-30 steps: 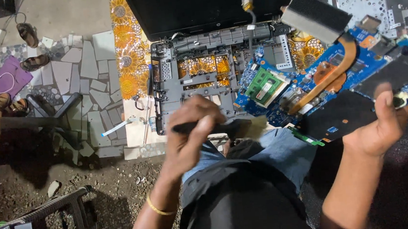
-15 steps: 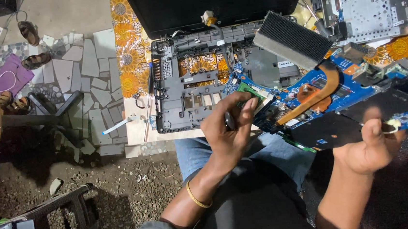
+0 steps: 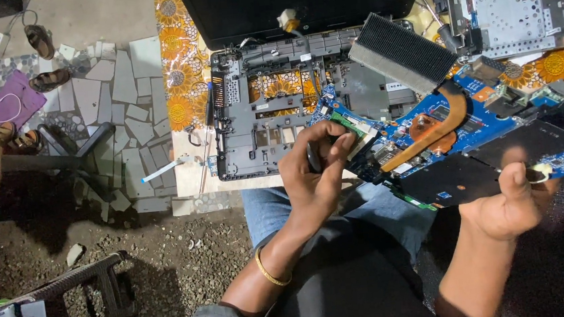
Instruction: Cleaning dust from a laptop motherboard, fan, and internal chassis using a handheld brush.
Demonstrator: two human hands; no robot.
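The right hand (image 3: pixel 510 197) pinches the edge of the blue board (image 3: pixel 467 124) and holds it up over the lap. The left hand (image 3: pixel 317 172) holds a small dark tool against the board's left end, by the green memory stick (image 3: pixel 353 125). The board is already out of the grey laptop shell (image 3: pixel 272 119), which lies open just beyond. The copper pipe (image 3: pixel 434 126) and black fins (image 3: pixel 401 52) are still on.

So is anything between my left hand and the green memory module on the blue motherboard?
Nothing visible does. The left hand already has its fingertips on the green memory module at the edge of the blue motherboard, which the right hand holds up.
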